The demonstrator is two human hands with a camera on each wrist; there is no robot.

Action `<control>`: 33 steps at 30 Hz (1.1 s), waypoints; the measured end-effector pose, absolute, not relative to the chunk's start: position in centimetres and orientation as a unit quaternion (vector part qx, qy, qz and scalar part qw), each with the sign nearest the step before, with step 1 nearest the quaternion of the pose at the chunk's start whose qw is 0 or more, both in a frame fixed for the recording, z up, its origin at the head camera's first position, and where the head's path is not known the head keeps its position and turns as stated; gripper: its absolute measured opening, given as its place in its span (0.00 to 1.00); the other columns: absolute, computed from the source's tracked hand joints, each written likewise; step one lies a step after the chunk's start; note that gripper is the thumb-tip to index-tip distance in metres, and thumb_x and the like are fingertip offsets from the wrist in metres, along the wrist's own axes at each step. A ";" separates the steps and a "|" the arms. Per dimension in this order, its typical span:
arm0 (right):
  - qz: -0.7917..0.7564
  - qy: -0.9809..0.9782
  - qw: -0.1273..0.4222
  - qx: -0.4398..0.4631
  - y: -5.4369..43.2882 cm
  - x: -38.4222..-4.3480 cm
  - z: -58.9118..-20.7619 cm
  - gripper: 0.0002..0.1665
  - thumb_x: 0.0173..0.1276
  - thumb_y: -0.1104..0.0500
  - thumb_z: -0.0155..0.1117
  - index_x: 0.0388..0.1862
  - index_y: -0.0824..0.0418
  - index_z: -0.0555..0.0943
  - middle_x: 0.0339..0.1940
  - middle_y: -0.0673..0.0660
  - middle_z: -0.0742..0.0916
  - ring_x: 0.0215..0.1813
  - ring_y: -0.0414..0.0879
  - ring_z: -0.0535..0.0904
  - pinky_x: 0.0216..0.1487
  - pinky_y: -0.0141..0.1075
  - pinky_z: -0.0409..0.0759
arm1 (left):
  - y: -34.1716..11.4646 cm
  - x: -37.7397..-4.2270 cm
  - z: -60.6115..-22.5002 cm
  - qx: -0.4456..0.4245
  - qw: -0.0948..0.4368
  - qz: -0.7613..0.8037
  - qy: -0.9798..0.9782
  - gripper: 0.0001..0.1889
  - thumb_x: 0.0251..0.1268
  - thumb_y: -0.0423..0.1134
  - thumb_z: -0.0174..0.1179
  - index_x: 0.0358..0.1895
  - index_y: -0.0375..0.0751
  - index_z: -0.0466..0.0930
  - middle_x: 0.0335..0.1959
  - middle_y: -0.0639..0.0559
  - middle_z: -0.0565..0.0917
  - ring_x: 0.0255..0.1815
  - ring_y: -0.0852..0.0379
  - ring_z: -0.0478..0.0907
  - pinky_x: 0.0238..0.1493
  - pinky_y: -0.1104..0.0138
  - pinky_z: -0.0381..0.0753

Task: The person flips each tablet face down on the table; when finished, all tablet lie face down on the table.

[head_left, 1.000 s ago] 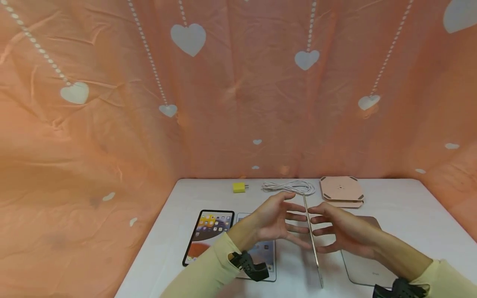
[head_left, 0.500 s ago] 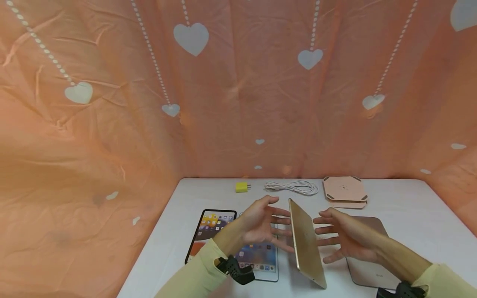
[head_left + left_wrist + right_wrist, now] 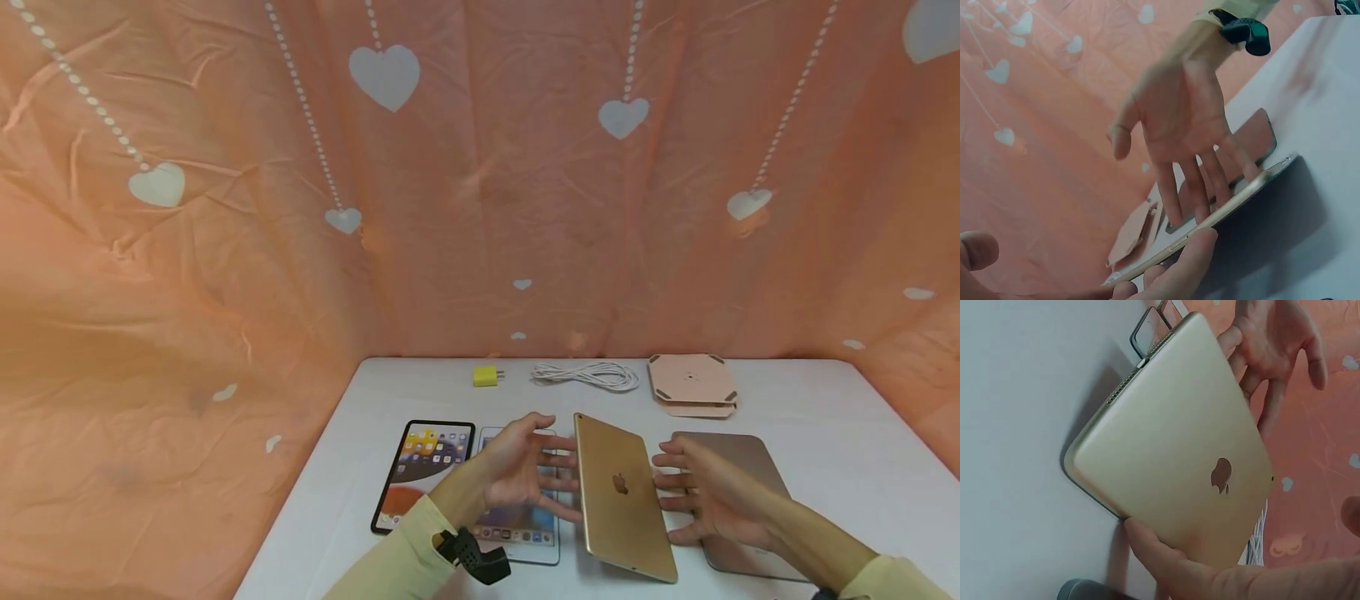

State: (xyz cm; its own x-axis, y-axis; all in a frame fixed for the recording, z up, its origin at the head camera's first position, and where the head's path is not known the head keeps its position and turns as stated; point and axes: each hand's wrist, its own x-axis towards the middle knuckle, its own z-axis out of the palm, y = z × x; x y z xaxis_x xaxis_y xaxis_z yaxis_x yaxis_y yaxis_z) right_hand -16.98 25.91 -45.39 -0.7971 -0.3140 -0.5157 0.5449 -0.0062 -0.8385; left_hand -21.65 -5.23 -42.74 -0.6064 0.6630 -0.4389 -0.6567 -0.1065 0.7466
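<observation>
A gold tablet [image 3: 626, 500] with an apple logo on its back is held tilted between my two hands over the middle of the white table. My left hand [image 3: 506, 471] has its fingers extended at the tablet's left edge, thumb raised away. On the opposite edge, the fingers of my right hand [image 3: 716, 496] are stretched out, fingertips at the rim. In the right wrist view the gold back [image 3: 1160, 437] fills the middle, its lower edge close over the table. The screen side faces away in the head view.
Left of it lie a black-rimmed tablet [image 3: 427, 454] and a white-rimmed tablet [image 3: 517, 550], partly under my left arm. A grey tablet [image 3: 753, 454] lies beneath my right hand. Behind are a yellow charger [image 3: 485, 377], a coiled white cable [image 3: 588, 377] and a pink octagonal plate-like object [image 3: 692, 379].
The gold tablet has turned from edge-on to showing its back. My right hand has shifted right, and my left hand moved slightly left and down.
</observation>
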 end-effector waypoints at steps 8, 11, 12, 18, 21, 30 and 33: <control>-0.700 0.648 0.286 0.090 26.3 -16.3 -45.3 0.55 0.87 0.34 0.40 0.88 0.74 0.41 0.87 0.80 0.51 0.81 0.75 0.58 0.60 0.62 0.87 | -4.9 -22.1 -44.2 -0.007 0.440 0.729 0.525 0.42 0.81 0.61 0.47 0.82 0.28 0.60 0.76 0.29 0.65 0.76 0.27 0.66 0.72 0.22 0.71; -0.699 0.650 0.282 0.094 26.3 -16.3 -45.2 0.54 0.87 0.35 0.39 0.87 0.75 0.41 0.87 0.79 0.52 0.81 0.76 0.58 0.62 0.65 0.86 | -4.6 -22.4 -44.8 -0.016 0.441 0.726 0.528 0.43 0.80 0.61 0.50 0.81 0.28 0.61 0.76 0.29 0.66 0.78 0.24 0.65 0.72 0.21 0.69; -0.699 0.650 0.282 0.097 26.3 -16.3 -45.1 0.54 0.86 0.35 0.39 0.87 0.76 0.40 0.87 0.80 0.51 0.81 0.76 0.57 0.63 0.68 0.84 | -4.4 -22.5 -44.9 -0.018 0.441 0.724 0.530 0.43 0.79 0.61 0.52 0.81 0.28 0.61 0.74 0.29 0.66 0.77 0.25 0.65 0.72 0.20 0.69; -0.688 0.659 0.283 0.107 26.6 -16.7 -44.8 0.55 0.86 0.35 0.38 0.86 0.78 0.40 0.85 0.82 0.50 0.83 0.82 0.51 0.67 0.79 0.77 | -2.9 -23.0 -45.4 -0.029 0.439 0.710 0.550 0.43 0.77 0.61 0.56 0.78 0.27 0.62 0.63 0.34 0.69 0.68 0.29 0.68 0.69 0.19 0.71; -0.684 0.665 0.280 0.108 26.8 -16.7 -44.8 0.54 0.86 0.36 0.36 0.87 0.78 0.41 0.85 0.83 0.51 0.83 0.84 0.50 0.65 0.78 0.79 | -2.3 -23.1 -45.6 -0.036 0.435 0.705 0.559 0.41 0.77 0.60 0.56 0.76 0.26 0.63 0.59 0.34 0.69 0.65 0.29 0.69 0.67 0.18 0.71; -0.661 0.688 0.280 0.103 26.8 -17.0 -44.1 0.52 0.87 0.36 0.36 0.87 0.76 0.44 0.85 0.81 0.56 0.81 0.79 0.58 0.67 0.75 0.79 | -2.9 -22.5 -45.4 -0.030 0.415 0.701 0.579 0.42 0.78 0.57 0.56 0.80 0.25 0.61 0.68 0.29 0.71 0.71 0.22 0.71 0.70 0.20 0.71; -0.648 0.707 0.266 0.094 26.9 -17.1 -43.4 0.50 0.87 0.37 0.37 0.88 0.75 0.47 0.83 0.79 0.61 0.79 0.73 0.65 0.68 0.68 0.82 | -4.5 -22.2 -45.1 -0.011 0.400 0.704 0.586 0.39 0.80 0.52 0.57 0.81 0.26 0.62 0.72 0.26 0.74 0.72 0.22 0.75 0.71 0.26 0.76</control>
